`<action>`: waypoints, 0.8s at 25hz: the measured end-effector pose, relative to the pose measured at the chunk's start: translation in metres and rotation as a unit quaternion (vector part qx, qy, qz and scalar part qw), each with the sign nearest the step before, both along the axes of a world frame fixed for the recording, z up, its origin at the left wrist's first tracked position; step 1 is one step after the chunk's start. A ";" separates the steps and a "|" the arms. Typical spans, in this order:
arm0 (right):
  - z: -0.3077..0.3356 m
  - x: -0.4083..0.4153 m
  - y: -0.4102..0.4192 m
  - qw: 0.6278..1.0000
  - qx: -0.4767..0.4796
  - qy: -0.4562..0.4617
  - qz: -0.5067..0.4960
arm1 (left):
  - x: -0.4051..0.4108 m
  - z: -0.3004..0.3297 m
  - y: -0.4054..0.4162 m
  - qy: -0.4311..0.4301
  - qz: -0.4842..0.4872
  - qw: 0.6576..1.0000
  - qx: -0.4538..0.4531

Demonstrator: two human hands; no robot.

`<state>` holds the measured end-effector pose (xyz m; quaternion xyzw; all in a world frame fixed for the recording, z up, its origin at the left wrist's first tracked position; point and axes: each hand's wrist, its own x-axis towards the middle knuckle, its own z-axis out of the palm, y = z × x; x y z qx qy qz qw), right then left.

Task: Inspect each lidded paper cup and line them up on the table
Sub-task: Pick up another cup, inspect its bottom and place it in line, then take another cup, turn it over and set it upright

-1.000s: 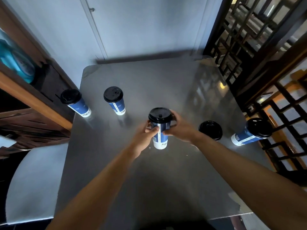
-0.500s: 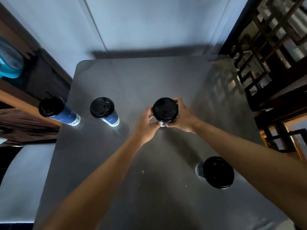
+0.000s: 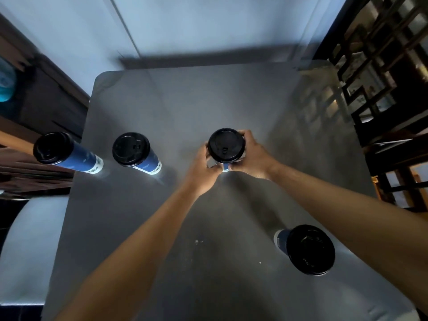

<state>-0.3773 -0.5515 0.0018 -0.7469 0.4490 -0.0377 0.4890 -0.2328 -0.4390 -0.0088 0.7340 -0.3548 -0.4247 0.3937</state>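
A grey counter [image 3: 208, 100] stands against a pale wall, and at its middle sits the held cup [image 3: 226, 145], black lid up. The left hand [image 3: 203, 170] and right hand [image 3: 252, 156] both wrap fingers around it. Left of that cup stand two lidded cups [image 3: 130, 149] [image 3: 53, 148]; nearer the person, to its right, stands another [image 3: 309, 249].

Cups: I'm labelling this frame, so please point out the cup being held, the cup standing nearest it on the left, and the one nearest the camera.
held cup [image 3: 225, 145], head view, centre of its black lid.
second cup [image 3: 131, 148], head view, centre of its lid.
near cup [image 3: 310, 249], head view, middle of its lid.
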 end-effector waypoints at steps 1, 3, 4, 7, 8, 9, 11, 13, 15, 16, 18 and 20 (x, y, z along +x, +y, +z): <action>-0.001 0.000 0.000 1.000 -0.001 0.005 -0.003 | -0.001 0.002 -0.002 0.009 0.000 1.000 0.008; -0.004 -0.001 0.001 1.000 0.000 0.015 -0.006 | -0.004 0.002 -0.003 0.026 0.003 0.999 0.030; -0.004 -0.002 0.003 1.000 0.006 0.019 -0.004 | -0.004 0.001 -0.003 0.032 0.007 0.999 0.039; 0.003 -0.013 0.007 0.998 0.032 0.055 -0.015 | -0.003 -0.003 0.004 0.031 0.042 0.996 0.073; 0.007 -0.020 0.009 0.996 0.039 0.070 -0.030 | -0.002 -0.003 0.009 0.023 0.050 0.994 0.093; 0.013 -0.027 0.013 0.995 0.039 0.084 -0.046 | -0.001 -0.004 0.016 0.011 0.054 0.992 0.112; 0.028 -0.046 0.022 0.992 0.024 0.103 -0.074 | -0.005 0.000 0.033 -0.015 0.062 0.989 0.135; 0.047 -0.065 0.039 0.988 -0.011 0.117 -0.096 | -0.016 0.009 0.056 -0.042 0.084 0.987 0.127; 0.065 -0.082 0.056 0.985 -0.039 0.117 -0.118 | -0.029 0.019 0.077 -0.033 0.118 0.986 0.115; 0.072 -0.093 0.068 0.984 -0.047 0.110 -0.130 | -0.037 0.024 0.091 -0.016 0.122 0.986 0.115; 0.083 -0.115 0.095 0.981 -0.060 0.103 -0.153 | -0.053 0.028 0.118 0.014 0.093 0.989 0.112; 0.087 -0.136 0.121 0.977 -0.073 0.098 -0.175 | -0.068 0.026 0.136 0.021 0.045 0.994 0.097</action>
